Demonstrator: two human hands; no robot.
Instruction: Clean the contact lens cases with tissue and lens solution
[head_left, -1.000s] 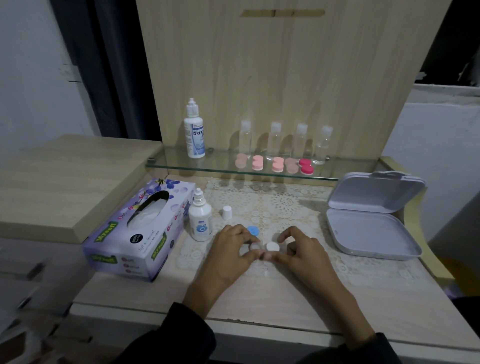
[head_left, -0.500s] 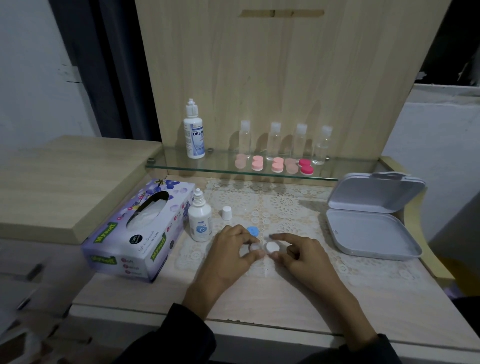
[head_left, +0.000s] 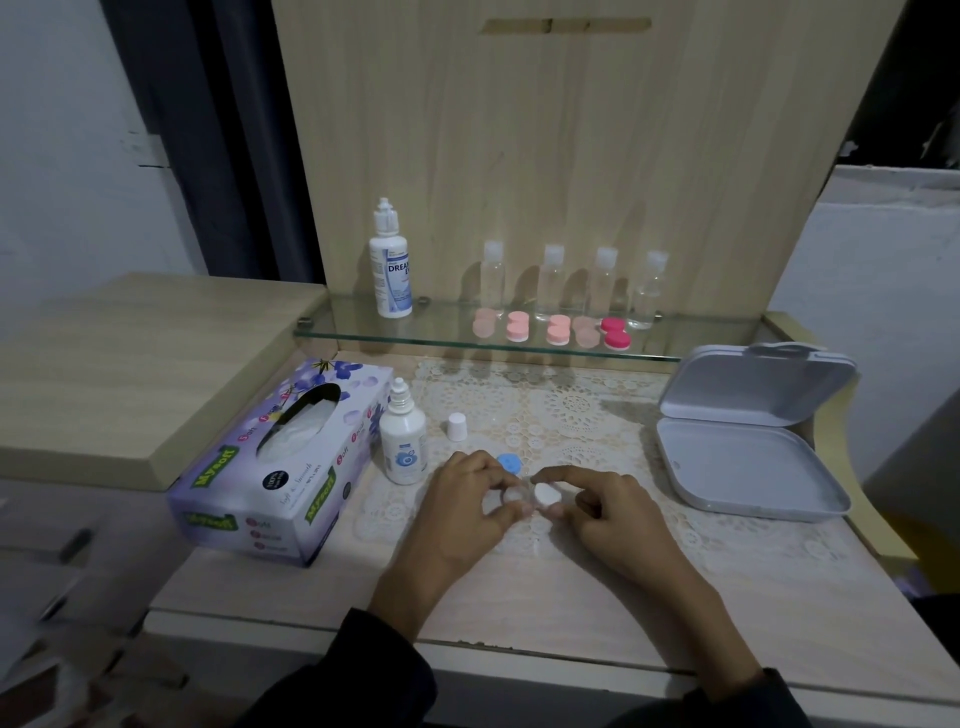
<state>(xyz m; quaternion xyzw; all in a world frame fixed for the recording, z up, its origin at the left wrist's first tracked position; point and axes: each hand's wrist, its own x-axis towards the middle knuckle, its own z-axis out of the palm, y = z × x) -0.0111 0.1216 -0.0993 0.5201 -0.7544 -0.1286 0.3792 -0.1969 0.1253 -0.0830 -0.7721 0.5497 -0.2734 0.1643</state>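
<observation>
The lens case (head_left: 525, 498) sat on the lace mat (head_left: 571, 410) near the middle of the worktop (head_left: 519, 597), caught between both hands. The left hand (head_left: 467, 499) pinched its left end, fingers curled round it. Here was the change: half a second before, the right forefinger had lain straight out over the case. Now the right hand (head_left: 618, 514) had curled in, forefinger and thumb pinching the white lid (head_left: 544, 491) on the right end. That looked like a grip set for twisting the lid off. The blue lid (head_left: 508, 462) already lay loose just beyond the case, so one side seemed open. The small solution bottle (head_left: 402, 447) stood uncapped to the left, its cap (head_left: 457, 426) beside it. The tissue box (head_left: 275, 462) waited further left, no sheet pulled, so wiping was yet to come.
</observation>
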